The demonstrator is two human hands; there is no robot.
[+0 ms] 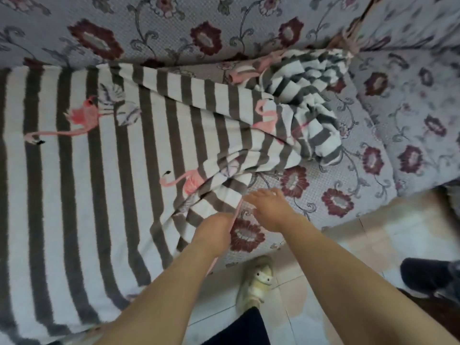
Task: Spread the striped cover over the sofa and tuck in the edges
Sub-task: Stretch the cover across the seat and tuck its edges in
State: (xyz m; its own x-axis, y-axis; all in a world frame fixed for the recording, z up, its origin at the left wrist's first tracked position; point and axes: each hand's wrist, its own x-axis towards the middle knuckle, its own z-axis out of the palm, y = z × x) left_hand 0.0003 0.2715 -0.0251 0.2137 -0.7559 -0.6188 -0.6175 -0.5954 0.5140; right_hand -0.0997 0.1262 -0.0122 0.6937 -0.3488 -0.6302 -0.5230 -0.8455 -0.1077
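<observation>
The striped cover (99,185), grey and white with pink flamingos, lies flat over the left part of the sofa (353,155), whose fabric is lilac with dark red flowers. Toward the right the cover is bunched and folded back, leaving the right seat bare. My left hand (215,230) grips the cover's pink-trimmed edge near the seat's front. My right hand (268,207) pinches the same edge a little farther up, fingers bent over the fabric. Both hands are close together.
The sofa's backrest (199,26) runs along the top and an armrest (418,46) stands at the upper right. Tiled floor (311,307) lies below the seat front. My slippered foot (256,280) is by the sofa, and a dark shoe (428,275) sits at the right.
</observation>
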